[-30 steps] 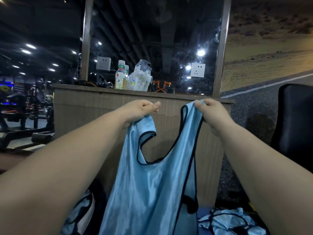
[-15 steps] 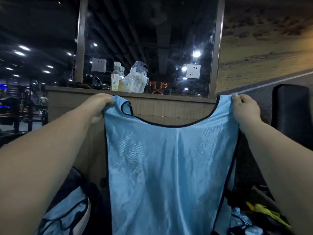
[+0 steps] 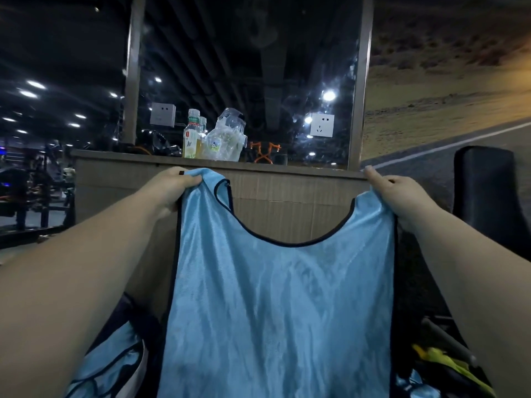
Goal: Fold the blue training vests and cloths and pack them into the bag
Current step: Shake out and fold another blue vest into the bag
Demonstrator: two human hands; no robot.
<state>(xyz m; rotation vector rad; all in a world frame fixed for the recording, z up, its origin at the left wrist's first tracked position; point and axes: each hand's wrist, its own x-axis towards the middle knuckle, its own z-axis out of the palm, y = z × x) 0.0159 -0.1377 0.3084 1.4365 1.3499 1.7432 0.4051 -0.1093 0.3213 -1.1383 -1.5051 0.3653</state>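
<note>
A light blue training vest with black trim hangs spread flat in front of me, neckline at the top. My left hand pinches its left shoulder strap. My right hand grips the right shoulder strap, with the index finger sticking up. Below my left arm a dark bag holds another blue vest. More blue cloth lies at the bottom right, mostly hidden by the held vest.
A wooden counter stands right behind the vest, with drink bottles and a clear plastic bag on its ledge before a mirror. A black chair is at the right. Yellow-green fabric lies at the lower right.
From bunched together with my hands close, the vest has been pulled wide open. In the last half second my right hand dropped slightly and the neckline sagged lower.
</note>
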